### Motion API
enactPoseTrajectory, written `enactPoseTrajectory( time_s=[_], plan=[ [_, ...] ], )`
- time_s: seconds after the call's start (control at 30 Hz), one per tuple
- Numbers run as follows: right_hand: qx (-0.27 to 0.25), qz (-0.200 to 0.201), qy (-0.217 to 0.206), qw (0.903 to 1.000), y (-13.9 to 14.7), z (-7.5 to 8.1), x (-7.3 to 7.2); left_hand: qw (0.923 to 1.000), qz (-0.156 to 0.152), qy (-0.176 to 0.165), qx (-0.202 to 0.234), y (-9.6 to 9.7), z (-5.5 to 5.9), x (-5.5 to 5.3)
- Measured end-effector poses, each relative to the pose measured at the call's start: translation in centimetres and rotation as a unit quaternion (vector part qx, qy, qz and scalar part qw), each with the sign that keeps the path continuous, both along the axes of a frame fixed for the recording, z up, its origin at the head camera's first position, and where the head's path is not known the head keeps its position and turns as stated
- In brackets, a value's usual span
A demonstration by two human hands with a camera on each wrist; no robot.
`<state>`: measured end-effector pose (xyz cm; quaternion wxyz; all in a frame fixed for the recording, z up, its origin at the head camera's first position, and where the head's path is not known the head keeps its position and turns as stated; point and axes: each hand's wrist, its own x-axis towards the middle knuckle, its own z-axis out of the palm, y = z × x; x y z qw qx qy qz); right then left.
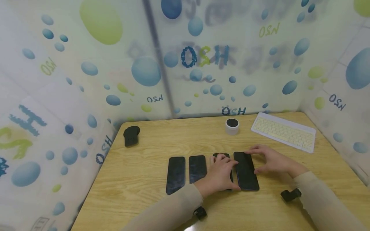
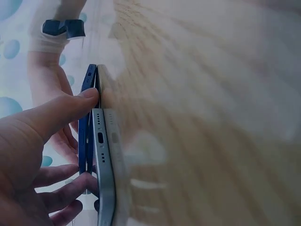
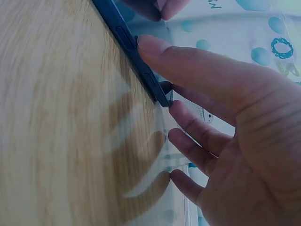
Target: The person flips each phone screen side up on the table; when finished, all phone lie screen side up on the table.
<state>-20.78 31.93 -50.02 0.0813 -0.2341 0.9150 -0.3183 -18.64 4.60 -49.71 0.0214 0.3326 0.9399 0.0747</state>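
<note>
Several dark-screened smartphones lie side by side on the wooden table in the head view. Both hands hold the rightmost smartphone (image 1: pixel 246 171) by its edges, screen up. My left hand (image 1: pixel 218 175) arches over the neighbouring smartphone (image 1: pixel 228 156), partly hiding it, with thumb and fingertips along the held phone's left edge. From the other side my right hand (image 1: pixel 273 160) has its thumb on the long edge and its index finger at the far corner. In the left wrist view, the left thumb presses the blue side of the held phone (image 2: pixel 89 75), beyond a silvery phone end (image 2: pixel 100 136).
Left of the hands lie two smartphones, one outermost (image 1: pixel 175 175) and one inner (image 1: pixel 197 165). A white keyboard (image 1: pixel 284 132) sits at the far right, beside a small white cylinder with a dark top (image 1: pixel 232 127). A black strapped object (image 1: pixel 131 136) is far left. Patterned curtains enclose the table (image 1: pixel 150 134).
</note>
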Motion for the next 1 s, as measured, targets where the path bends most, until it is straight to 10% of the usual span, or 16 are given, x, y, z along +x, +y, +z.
enactPoseTrajectory(
  time_s=[0.6, 1.0],
  plan=[
    [-0.005, -0.003, -0.008, 1.0, 0.1, 0.1, 0.0, 0.9998, -0.015, -0.014, 0.008, -0.3, 0.8, 0.3],
    [-0.026, -0.077, 0.07, 0.9942, 0.8, -0.3, 1.6, 0.9914, 0.015, -0.035, 0.125, -7.5, 2.7, -0.2]
  ],
)
